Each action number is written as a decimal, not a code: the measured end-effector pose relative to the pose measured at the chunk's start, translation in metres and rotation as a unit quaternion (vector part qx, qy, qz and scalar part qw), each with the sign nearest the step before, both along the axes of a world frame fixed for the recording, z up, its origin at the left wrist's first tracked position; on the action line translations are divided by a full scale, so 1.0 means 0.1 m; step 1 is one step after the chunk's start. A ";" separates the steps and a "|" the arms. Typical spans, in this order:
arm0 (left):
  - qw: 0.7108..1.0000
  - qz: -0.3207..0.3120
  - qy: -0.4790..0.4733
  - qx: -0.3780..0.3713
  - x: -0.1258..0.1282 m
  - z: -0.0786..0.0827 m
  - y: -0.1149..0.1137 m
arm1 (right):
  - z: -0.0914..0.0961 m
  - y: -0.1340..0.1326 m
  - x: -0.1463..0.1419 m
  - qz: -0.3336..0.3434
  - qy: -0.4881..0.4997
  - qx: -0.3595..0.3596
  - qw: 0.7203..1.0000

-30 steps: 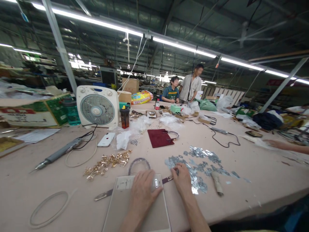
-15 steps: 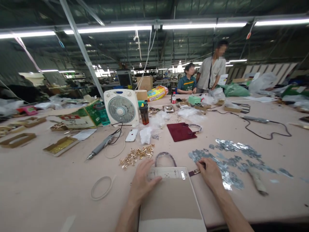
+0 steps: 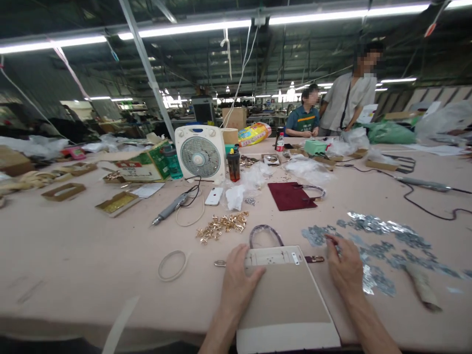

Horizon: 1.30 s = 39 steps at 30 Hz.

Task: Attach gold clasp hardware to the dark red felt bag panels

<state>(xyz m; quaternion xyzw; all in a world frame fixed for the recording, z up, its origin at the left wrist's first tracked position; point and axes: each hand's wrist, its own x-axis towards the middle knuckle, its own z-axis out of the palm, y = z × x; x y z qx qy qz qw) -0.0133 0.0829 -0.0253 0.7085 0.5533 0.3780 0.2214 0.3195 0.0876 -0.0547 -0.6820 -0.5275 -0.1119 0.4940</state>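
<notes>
A handbag (image 3: 283,295) lies flat on the table before me, its beige inner face up and a pale band across its top. Its wrapped handle (image 3: 266,228) arches away from me. My left hand (image 3: 239,278) rests open on the bag's upper left, thumb and fingers apart. From the top right sticks a dark strap with a metal end (image 3: 314,259); another metal end (image 3: 220,264) shows at the left. Just right of that strap, my right hand (image 3: 344,265) has its fingers bent together by the scattered silver metal plates (image 3: 319,235). Anything between those fingertips is too small to make out.
Gold metal fittings (image 3: 223,226) lie beyond the bag, near a phone (image 3: 214,196) and a corded power screwdriver (image 3: 169,210). A fan (image 3: 200,153) and a dark red bag (image 3: 291,196) are farther back. A pale roll (image 3: 422,287) lies at right. Two people are across the table.
My right hand has left the strap's metal end and moved to the near edge of the silver plates. My left hand stays on the bag. The camera view has turned left.
</notes>
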 end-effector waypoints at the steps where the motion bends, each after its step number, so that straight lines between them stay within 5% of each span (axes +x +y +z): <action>1: 1.000 0.002 -0.013 0.001 0.02 -0.01 -0.03 | 0.04 -0.02 -0.03 -0.008 0.024 0.012 1.000; 6: 0.997 -0.015 -0.071 0.010 0.04 0.00 -0.09 | 0.31 -0.10 -0.30 0.024 0.186 0.033 0.982; 12: 0.995 -0.017 -0.096 0.002 0.01 0.05 -0.09 | 0.67 -0.02 -1.13 0.277 0.267 -0.102 0.917; 16: 0.994 -0.028 -0.108 -0.011 -0.03 0.04 -0.07 | 0.61 0.15 -1.62 0.374 0.234 -0.140 0.886; 23: 0.993 -0.077 -0.079 -0.041 -0.40 0.05 0.00 | 0.28 0.20 -1.74 0.377 0.186 -0.089 0.903; 39: 0.980 -0.193 -0.014 0.052 -0.44 -0.06 0.14 | 0.30 0.06 -1.82 0.391 0.066 -0.048 0.917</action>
